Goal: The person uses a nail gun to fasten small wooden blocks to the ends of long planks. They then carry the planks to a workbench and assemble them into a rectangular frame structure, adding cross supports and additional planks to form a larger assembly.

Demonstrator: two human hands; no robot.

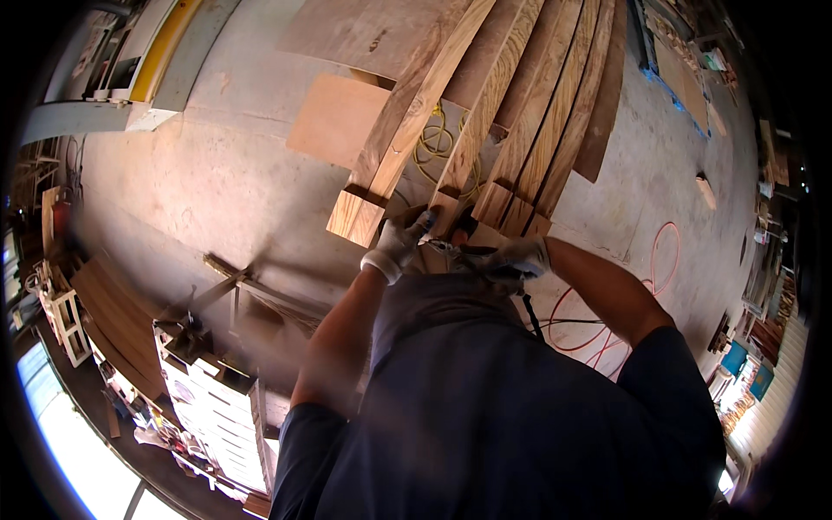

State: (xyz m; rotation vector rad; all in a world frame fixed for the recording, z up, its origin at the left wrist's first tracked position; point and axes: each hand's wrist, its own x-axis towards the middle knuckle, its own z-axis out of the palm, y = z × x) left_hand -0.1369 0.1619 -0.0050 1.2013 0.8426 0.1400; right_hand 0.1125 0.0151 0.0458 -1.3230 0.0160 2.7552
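Note:
Several long wooden beams (485,143) with bold grain run away from me, their near ends capped by short blocks (355,215). My left hand (399,243), in a pale glove with dark fingertips, is curled against the near end of the middle beam (446,201). To its right, my gloved right hand (520,256) is closed around a dark hand-held tool (477,251). An orange-red part shows at the tool's front, close to the beam ends. The tool's exact kind is unclear, and my right fingers are partly hidden.
Flat brown panels (334,120) lie beneath and beside the beams. A yellow cord (433,143) coils between them. A red hose (663,260) loops over the concrete floor (208,156) at right. A wooden stand (238,277) is at left, and a machine with a yellow strip (165,52) stands far left.

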